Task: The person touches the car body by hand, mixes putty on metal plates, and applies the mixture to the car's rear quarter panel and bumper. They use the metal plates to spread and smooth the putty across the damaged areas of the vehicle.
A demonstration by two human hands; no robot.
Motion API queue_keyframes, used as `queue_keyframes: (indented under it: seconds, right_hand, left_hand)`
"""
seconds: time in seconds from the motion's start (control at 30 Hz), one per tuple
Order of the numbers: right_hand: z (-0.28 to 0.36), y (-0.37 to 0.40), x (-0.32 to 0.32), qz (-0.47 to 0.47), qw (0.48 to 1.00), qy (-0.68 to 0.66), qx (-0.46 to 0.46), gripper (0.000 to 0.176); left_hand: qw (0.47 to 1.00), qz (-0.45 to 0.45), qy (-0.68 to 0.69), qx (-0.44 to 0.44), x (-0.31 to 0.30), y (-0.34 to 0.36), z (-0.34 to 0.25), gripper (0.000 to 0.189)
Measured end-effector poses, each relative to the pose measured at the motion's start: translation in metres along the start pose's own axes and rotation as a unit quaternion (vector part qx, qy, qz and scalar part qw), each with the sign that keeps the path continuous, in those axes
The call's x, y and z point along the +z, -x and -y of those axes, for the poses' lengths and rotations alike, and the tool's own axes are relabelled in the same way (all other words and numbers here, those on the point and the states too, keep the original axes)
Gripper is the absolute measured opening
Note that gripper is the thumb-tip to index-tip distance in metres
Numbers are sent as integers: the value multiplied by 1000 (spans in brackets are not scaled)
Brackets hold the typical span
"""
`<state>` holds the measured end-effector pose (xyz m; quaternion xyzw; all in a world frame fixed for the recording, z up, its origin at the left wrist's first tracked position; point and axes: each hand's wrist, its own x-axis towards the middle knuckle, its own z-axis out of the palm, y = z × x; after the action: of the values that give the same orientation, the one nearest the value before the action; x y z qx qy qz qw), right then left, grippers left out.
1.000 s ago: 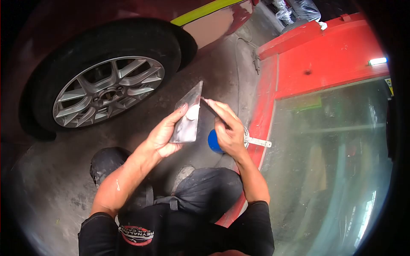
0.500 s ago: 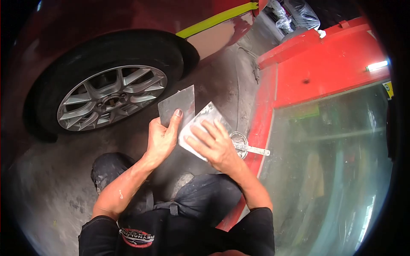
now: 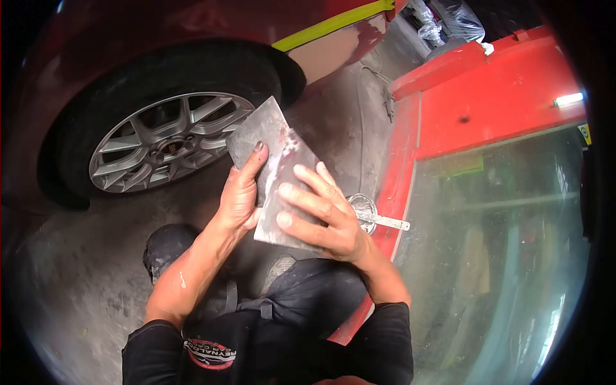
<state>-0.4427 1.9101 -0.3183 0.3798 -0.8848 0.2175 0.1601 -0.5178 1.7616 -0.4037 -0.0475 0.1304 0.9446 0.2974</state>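
My left hand (image 3: 239, 194) grips a flat grey filler spreader (image 3: 260, 128), thumb on its upper face. My right hand (image 3: 328, 217) holds a second, wider spreader (image 3: 307, 162), its fingers stretched over the face and the thumb out of sight. The two blades meet and overlap, with white paste (image 3: 277, 163) along the line between them. Just beyond the right hand is a small open tin (image 3: 363, 208) with a paste-smeared metal stick (image 3: 390, 222) lying across it.
A dark red car's wheel (image 3: 172, 147) stands at upper left. Yellow-green tape (image 3: 333, 27) runs above a pale sanded patch (image 3: 330, 56) on its panel. At right lies a red panel (image 3: 487, 90) with a glass pane (image 3: 487, 256). A cable (image 3: 360, 122) trails over the floor.
Both spreaders have come together, the left one tilting and rising slightly. The right spreader has turned, and its blade edge now lies against the left one.
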Motion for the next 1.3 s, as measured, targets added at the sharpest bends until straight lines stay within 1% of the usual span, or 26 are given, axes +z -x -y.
queue_keyframes:
  seconds: [0.03,0.1,0.13,0.2,0.23,0.27,0.3,0.37,0.4,0.43,0.5,0.53,0.63,0.67,0.7,0.77,0.83,0.87,0.97,1.0,1.1,1.13,1.2,1.23,1.27,1.3]
  right_hand:
    - [-6,2,2,-6,999,30,24,42]
    - [-26,12,3,-20,993,92,71,45]
    - [-39,20,0,-11,988,122,97,52]
    - [-49,37,-6,69,965,228,106,53]
    - [-50,38,-9,107,947,280,111,54]
    - [-47,39,-9,95,947,285,111,52]
    - [-48,39,-10,39,952,276,124,51]
    - [-33,30,-16,-67,951,256,161,51]
    - [-23,20,-13,-60,940,293,166,53]
    - [-19,19,-2,5,937,329,121,52]
    - [-6,21,21,77,946,290,122,50]
    - [-2,17,11,98,938,313,112,48]
    - [0,5,-11,-15,919,369,137,47]
    - [-6,8,-4,-25,916,376,138,46]
    - [-10,11,7,39,921,368,119,44]
    - [-8,8,14,93,933,337,82,43]
    - [0,1,-12,83,922,366,97,43]
    - [-2,0,-17,28,921,374,107,43]
    - [-12,5,2,54,927,355,110,44]
    - [-21,12,13,72,946,300,97,48]
    - [-8,1,-15,68,958,247,130,52]
    - [-10,2,-20,12,972,180,149,57]
    - [-19,0,-14,-50,985,22,162,58]
    - [-23,1,-8,-80,981,-57,165,58]
    - [-26,5,4,-51,981,-59,176,68]
    - [-35,20,14,-19,983,23,181,64]
  left_hand:
    - [999,2,-39,31,-3,0,-1,35]
    - [995,21,-60,71,-4,2,0,37]
    - [994,16,-74,85,-2,3,-2,38]
    - [988,6,-103,111,5,7,-8,39]
    - [981,-8,-133,142,9,7,-11,36]
    - [971,-23,-161,175,13,6,-11,35]
    - [960,-43,-185,208,13,6,-10,34]
    - [937,-60,-276,204,-2,6,-5,34]
    - [927,-65,-302,213,-5,3,-2,36]
    - [916,-70,-327,221,-7,0,0,38]
    - [906,-83,-338,242,-6,-2,2,42]
    - [902,-86,-345,246,-7,-3,1,43]
    - [907,-79,-354,214,-8,2,0,43]
    - [912,-72,-347,207,-8,1,1,44]
    - [914,-70,-345,203,-8,1,1,43]
    - [915,-73,-343,198,-7,1,2,43]
    - [917,-78,-342,189,-11,2,2,43]
    - [919,-71,-347,174,-15,3,0,43]
    - [922,-60,-346,162,-8,4,-1,43]
    - [924,-61,-341,162,-6,4,-1,43]
    - [922,-58,-345,167,-10,1,1,41]
    - [941,-58,-303,137,-10,2,1,40]
    - [970,-50,-224,80,-6,0,-4,40]
    - [975,-50,-198,84,-4,0,-3,40]
    - [980,-50,-171,88,-2,0,-1,41]
    - [984,-51,-143,94,-1,0,-1,42]
